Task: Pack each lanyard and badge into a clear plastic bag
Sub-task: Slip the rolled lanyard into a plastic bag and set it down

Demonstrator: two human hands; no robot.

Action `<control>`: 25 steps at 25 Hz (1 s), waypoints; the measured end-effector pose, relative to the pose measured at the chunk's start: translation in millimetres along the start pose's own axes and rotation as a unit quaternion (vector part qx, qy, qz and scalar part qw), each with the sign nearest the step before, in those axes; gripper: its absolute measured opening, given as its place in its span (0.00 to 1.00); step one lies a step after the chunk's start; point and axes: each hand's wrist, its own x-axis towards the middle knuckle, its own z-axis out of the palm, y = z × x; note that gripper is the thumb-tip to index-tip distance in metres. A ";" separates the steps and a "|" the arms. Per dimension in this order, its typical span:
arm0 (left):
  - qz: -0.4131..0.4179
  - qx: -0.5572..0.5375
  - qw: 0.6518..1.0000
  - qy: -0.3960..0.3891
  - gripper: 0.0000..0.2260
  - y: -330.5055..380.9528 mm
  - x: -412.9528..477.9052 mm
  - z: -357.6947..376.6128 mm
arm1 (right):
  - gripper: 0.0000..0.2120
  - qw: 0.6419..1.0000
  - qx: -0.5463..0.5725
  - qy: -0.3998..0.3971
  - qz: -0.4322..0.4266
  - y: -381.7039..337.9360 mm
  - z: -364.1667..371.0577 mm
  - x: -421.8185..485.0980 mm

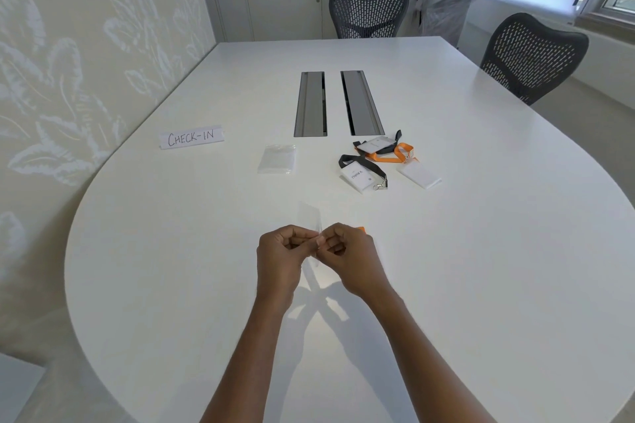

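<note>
Head view. Item in hand: clear bag [311,216], thin and almost see-through, held on edge between both hands over the table [171,251]; left hand [280,261] pinches one side of its mouth, fingers curled; right hand [354,259] pinches the other side, fingers curled; a scrap of orange strap [360,229] shows at the right hand's far edge, and whether more of it sits in the palm cannot be told.

Step, as judged: parting the bag's mouth; best done by rubbing the two layers apart with the thumbs, then drawing the sides gently outward; the film probably clings and may slip.

Ahead and right of the hands: black lanyard with badge [360,175]; orange lanyard [400,152] lying across another black one; white badge [420,176].

Ahead, slightly left: spare bags [277,159]; farther left: CHECK-IN sign [191,137].

Obstacle, as judged: the straps overlap, so lifting one may drag its neighbour.
</note>
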 end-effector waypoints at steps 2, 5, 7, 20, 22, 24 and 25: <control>0.005 0.020 1.000 0.007 0.03 -1.3 -1.1 0.0 | 0.01 0.998 0.048 -0.003 0.036 -0.1 -2.0 0.1; 0.014 0.035 0.999 0.027 0.03 -1.4 -1.8 0.4 | 0.03 0.990 0.109 0.014 0.088 -3.4 -2.8 -0.5; 0.013 0.030 0.999 0.042 0.03 -0.4 -4.3 3.6 | 0.05 0.992 0.081 0.041 0.085 -4.6 0.3 -0.5; 0.000 0.066 0.993 0.101 0.04 8.8 -12.4 14.7 | 0.02 0.967 0.190 0.105 0.132 -10.0 2.1 -7.7; -0.002 0.062 0.993 0.098 0.05 9.8 -12.7 14.1 | 0.01 0.968 0.161 0.130 0.138 -11.1 2.1 -8.8; 0.016 0.084 0.992 0.090 0.04 10.1 -14.5 14.5 | 0.03 0.980 0.087 0.124 0.127 -13.9 2.7 -9.0; 0.028 0.104 0.991 0.086 0.05 10.5 -16.3 15.6 | 0.06 0.986 0.061 0.111 0.110 -15.5 3.5 -8.9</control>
